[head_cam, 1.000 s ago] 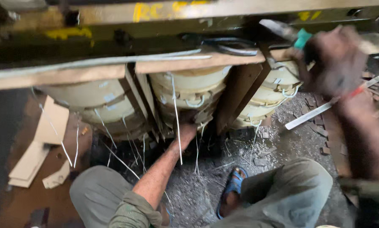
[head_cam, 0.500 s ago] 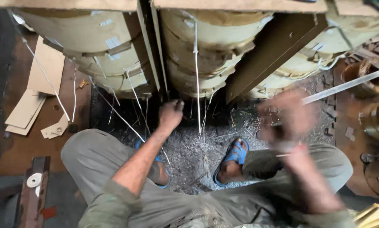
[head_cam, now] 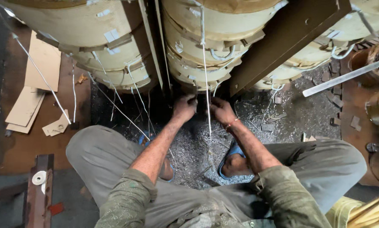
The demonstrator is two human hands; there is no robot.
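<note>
Under the middle coil (head_cam: 217, 38), both hands now meet at a hanging white tape (head_cam: 206, 84): left hand (head_cam: 184, 107) at nine o'clock, right hand (head_cam: 221, 110), lately raised, at three, fingers pinching it.

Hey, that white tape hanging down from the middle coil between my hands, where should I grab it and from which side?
Probably pinch the white tape on its free hanging stretch just below the middle coil, coming from the front. It hangs straight and thin between the left hand and right hand, and the coil blocks any approach from behind.

Gritty floor (head_cam: 299, 114) — cardboard scraps (head_cam: 33, 97), tape roll (head_cam: 39, 177), small blocks (head_cam: 338, 101).
</note>
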